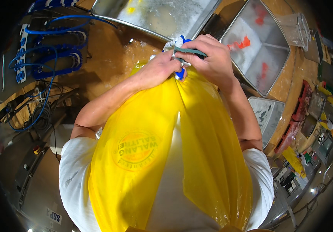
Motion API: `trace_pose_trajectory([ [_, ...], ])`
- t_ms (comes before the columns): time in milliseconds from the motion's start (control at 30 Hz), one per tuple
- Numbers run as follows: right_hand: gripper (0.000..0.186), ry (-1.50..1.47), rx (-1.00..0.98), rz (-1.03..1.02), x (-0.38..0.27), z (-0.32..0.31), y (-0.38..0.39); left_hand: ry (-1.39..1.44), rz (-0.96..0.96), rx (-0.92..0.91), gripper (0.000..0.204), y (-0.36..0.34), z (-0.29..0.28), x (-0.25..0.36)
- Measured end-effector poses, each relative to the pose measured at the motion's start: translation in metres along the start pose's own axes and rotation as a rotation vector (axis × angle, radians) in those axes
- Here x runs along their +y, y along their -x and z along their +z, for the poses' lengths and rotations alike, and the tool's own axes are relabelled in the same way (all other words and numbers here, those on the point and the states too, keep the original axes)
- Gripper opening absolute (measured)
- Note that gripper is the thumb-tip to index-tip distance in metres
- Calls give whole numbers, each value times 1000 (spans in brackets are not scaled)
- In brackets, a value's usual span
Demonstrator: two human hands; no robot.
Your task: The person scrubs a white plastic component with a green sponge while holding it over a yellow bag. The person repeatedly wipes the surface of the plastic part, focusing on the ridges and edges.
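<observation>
At twelve o'clock, the left hand (155, 69) and right hand (216, 56) meet at a translucent yellow plastic sheet (155, 112).
Right fingers pinch a thin dark-green strip (189, 50) on their nine-o'clock side; the left fingers' hold I cannot tell. A round orange lettered emblem (135, 150) sits toward seven.

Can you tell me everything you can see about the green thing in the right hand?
The green pad looks like a thin, dark scrubbing pad, seen mostly edge-on, with an uneven edge. It looks bendy. The right hand pinches it, hiding part of it. Its other end reaches across a blue-and-white thing beside the left hand; I can't tell if they touch. Whether it's wet doesn't show either.
</observation>
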State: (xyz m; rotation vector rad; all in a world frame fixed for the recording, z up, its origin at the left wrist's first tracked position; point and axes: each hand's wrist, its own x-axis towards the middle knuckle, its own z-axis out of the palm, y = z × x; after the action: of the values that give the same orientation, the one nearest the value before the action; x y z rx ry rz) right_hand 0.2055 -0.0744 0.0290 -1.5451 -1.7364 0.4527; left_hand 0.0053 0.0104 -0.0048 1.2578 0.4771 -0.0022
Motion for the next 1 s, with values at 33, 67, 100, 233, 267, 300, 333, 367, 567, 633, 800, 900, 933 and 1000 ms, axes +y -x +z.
trace_pose_trajectory([
  [33,18,-39,-44,71,-3,-2,-1,-13,-17,11,26,1,0,-4],
  [67,18,-79,-89,141,-8,-6,-2,-26,-35,23,26,1,1,-6],
  [100,19,-120,-132,216,-11,-8,-1,-15,-30,24,25,2,2,-4],
  [233,22,-252,-151,393,0,-10,7,112,0,-18,26,-2,3,-13],
  [267,22,-324,-137,492,5,-9,10,165,10,-41,27,-4,1,-18],
  [300,23,-398,-126,591,8,-10,11,193,10,-42,26,-5,0,-17],
  [333,23,-409,-134,602,9,-17,12,222,11,-44,25,-6,-1,-14],
  [367,23,-420,-142,614,8,-25,11,251,12,-46,24,-7,-2,-12],
  [567,21,-59,-167,70,-13,-9,1,148,-31,-41,18,-2,2,-14],
  [633,21,20,-99,-25,-16,-2,0,87,91,-44,23,-1,-1,-23],
  [800,15,-360,-14,289,-25,-3,21,195,170,1,39,12,4,-19],
  [900,16,-478,5,335,-24,-13,25,652,86,-5,49,16,13,14],
  [933,17,-568,3,452,-36,-20,20,651,44,19,57,17,11,9],
  [1000,18,-429,-3,340,-27,-29,14,518,18,10,57,16,5,9],
])
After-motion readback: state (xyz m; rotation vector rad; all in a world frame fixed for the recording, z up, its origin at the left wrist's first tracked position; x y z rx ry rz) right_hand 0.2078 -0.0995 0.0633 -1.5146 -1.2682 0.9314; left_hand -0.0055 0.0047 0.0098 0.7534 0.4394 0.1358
